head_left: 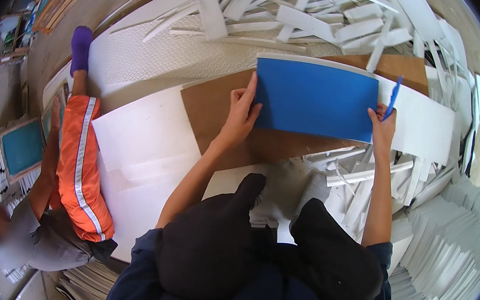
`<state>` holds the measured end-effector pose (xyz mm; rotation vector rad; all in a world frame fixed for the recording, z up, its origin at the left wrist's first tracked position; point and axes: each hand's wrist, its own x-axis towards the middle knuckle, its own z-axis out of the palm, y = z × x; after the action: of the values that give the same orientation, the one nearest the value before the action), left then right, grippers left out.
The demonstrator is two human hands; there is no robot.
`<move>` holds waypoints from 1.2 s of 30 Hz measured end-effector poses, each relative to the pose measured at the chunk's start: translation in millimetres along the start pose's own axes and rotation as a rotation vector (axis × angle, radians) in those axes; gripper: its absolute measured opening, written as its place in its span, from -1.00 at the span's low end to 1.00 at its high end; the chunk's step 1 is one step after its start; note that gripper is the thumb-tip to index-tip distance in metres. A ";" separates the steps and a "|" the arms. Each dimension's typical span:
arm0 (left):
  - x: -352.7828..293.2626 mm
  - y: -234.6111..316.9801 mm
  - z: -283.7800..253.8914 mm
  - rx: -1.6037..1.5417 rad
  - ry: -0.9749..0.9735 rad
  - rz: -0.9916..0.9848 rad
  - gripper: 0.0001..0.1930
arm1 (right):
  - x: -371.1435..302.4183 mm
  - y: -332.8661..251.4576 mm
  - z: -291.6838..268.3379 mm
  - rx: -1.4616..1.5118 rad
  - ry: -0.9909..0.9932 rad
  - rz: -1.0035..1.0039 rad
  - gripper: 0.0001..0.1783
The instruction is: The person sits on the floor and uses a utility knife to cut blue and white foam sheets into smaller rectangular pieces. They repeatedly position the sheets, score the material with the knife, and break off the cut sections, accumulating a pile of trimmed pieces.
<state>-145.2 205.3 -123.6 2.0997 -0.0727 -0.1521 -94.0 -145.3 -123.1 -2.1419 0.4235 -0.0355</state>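
Note:
A blue rectangular sheet [317, 99] lies in front of me, with a thin white edge showing along its far side. Its left edge is held by my left hand [242, 113], the index finger stretched along the edge and the thumb at the lower corner. On the right edge rests my right hand [382, 126], its fingers closed round a slim blue tool [394, 96] that points up and away; whether it is a pen or a cutter I cannot tell. Under the blue sheet is a brown board [209, 105], and white sheets [141, 130] extend to both sides.
White offcut strips [307, 24] are heaped at the far side, and more lie near my right forearm. Tall stacks of white sheets [455, 234] stand at the right. On the left sits another person in orange trousers [87, 162], one leg stretched out, beside a teal framed panel [22, 148].

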 end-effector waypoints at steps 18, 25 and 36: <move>22.4 45.1 28.6 0.797 -0.195 0.330 0.15 | 9.0 -1.5 -19.3 0.051 -0.114 0.013 -0.69; 43.0 71.5 76.4 0.781 -0.295 0.514 0.03 | 8.9 0.2 -20.2 0.094 -0.140 0.018 -0.68; 62.9 121.4 161.5 0.672 -0.222 0.553 -0.04 | 11.7 1.2 -21.6 0.085 -0.160 0.059 -0.68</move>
<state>-104.1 -1.4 -105.2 2.6205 -0.9395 -0.0212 -87.4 -166.9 -113.2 -2.0302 0.3840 0.1482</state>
